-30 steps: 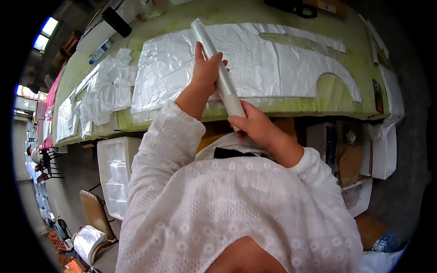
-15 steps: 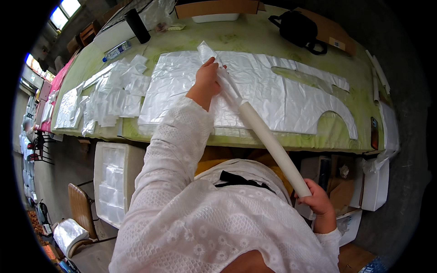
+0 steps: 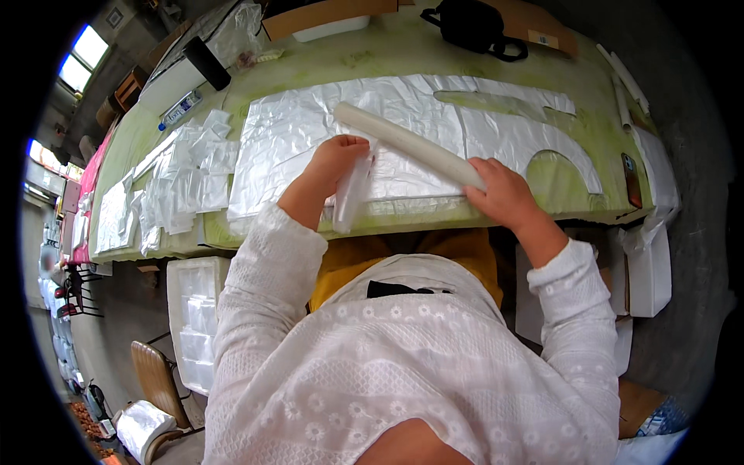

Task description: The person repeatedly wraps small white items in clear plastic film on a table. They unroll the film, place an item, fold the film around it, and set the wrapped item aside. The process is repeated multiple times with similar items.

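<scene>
My right hand (image 3: 502,192) is wrapped round the near end of a long off-white tube (image 3: 411,146). The tube slants up and to the left, over a stack of shiny white plastic bags (image 3: 271,132) with cut-out handles that lies flat on the table. Pinched in my left hand (image 3: 335,164) is a strip of clear plastic film (image 3: 353,195), which hangs down past the table's near edge. The tube's far end is beyond my left hand, apart from the film. Left of the stack lie several small folded plastic pieces (image 3: 190,170), loosely spread.
Toward the back of the green-covered table (image 3: 341,66) are a water bottle (image 3: 180,110), a black cylinder (image 3: 207,64), a cardboard box (image 3: 329,14) and a black bag (image 3: 477,31). A phone (image 3: 631,180) lies at the right edge. A white foam box (image 3: 198,322) stands below.
The tube has swung up from beside my body to over the bags, carried by my right hand. The film has come off its end. My left hand has moved lower and left, still gripping the film.
</scene>
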The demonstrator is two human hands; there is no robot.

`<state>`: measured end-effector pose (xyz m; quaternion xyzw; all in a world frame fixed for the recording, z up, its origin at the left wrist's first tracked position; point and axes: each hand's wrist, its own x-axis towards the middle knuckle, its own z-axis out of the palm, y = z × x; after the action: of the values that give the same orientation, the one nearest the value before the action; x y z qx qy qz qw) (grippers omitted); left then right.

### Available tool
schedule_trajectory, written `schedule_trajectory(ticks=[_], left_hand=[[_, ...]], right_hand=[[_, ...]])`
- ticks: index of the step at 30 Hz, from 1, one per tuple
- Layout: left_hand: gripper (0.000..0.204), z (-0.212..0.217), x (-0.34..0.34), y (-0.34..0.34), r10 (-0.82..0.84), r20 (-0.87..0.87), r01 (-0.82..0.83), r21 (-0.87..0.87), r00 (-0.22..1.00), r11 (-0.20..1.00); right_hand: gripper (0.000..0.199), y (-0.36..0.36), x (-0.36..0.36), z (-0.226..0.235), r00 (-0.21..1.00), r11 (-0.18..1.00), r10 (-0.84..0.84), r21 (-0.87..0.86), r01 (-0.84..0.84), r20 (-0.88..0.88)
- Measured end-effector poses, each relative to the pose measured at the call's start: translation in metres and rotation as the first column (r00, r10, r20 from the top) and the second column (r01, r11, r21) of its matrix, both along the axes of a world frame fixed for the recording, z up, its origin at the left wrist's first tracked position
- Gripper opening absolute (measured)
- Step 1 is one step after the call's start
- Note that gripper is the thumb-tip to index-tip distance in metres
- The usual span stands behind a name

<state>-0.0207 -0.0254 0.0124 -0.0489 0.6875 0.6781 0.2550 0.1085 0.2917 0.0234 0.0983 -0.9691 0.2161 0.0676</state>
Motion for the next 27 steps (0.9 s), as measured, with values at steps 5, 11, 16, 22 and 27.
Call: schedule_trajectory(ticks=[5,11,16,22,27], left_hand=[[0.03,0.009,0.065,-0.018,-0.19,0.185,0.193,0.001,0.964,0.981],[0.027,0.003,0.122,-0.01,-0.197,0.291,0.152,0.17,0.936,0.974],[0.029,-0.009,0.134,-0.011,-0.185,0.263,0.136,0.193,0.947,0.972],[0.028,0.005,0.139,-0.009,-0.298,0.153,0.281,0.123,0.942,0.952],[0.03,0.039,0.153,-0.056,-0.676,-0.009,0.603,0.461,0.736,0.651]], right_hand=[[0.046,0.019,-0.009,-0.008,0.995,0.998,-0.032,0.06,0.037,-0.092],[0.062,0.032,-0.009,-0.009,0.967,0.957,-0.095,0.247,0.154,-0.237],[0.07,-0.051,0.011,-0.006,0.866,0.931,0.362,0.184,-0.316,-0.345],[0.072,-0.096,-0.002,-0.031,0.881,0.89,0.455,0.053,-0.452,-0.13],[0.068,-0.097,-0.004,-0.035,0.886,0.892,0.452,0.081,-0.445,-0.1]])
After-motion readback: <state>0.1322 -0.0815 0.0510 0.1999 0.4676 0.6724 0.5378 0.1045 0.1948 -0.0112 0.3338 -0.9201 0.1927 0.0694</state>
